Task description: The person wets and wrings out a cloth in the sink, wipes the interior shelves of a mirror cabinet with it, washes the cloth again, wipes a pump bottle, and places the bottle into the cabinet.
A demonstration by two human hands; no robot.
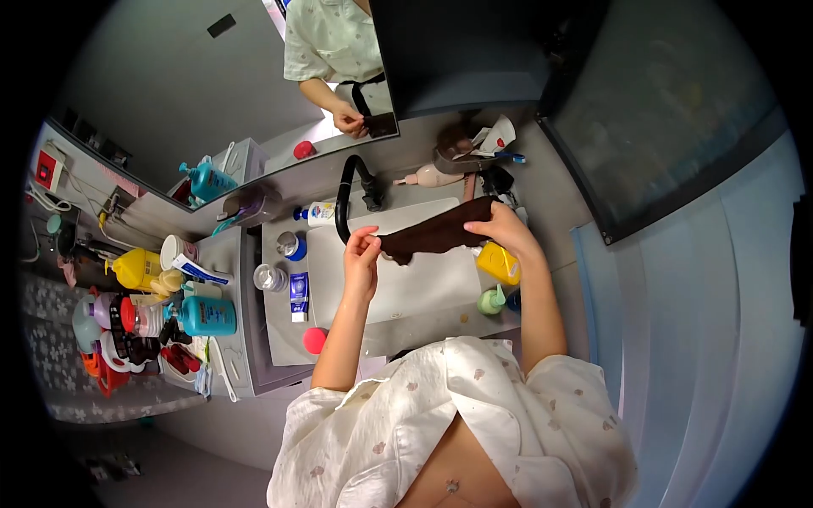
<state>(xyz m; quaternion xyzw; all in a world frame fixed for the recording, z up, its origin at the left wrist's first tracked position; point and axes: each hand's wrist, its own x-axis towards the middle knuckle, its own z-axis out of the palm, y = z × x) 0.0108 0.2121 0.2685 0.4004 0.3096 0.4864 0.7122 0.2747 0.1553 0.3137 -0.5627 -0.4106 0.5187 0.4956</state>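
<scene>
A dark brown cloth (440, 230) is stretched between my two hands above the white sink basin (339, 284). My left hand (363, 258) pinches its left end with thumb and fingers. At the other end, my right hand (501, 230) grips the cloth, thumb on top and the other fingers partly hidden. The black faucet (345, 199) stands just behind my left hand, left of the cloth. Below my right hand, a yellow bottle (498, 263) stands at the basin's right edge.
A blue tube (299, 296), a glass jar (270, 278) and a pink round item (315, 340) are on the counter's left. A green pump bottle (491, 300) is at the right. Behind are a mirror (212, 85) and a pink bottle (429, 176). A teal bottle (209, 315) stands far left.
</scene>
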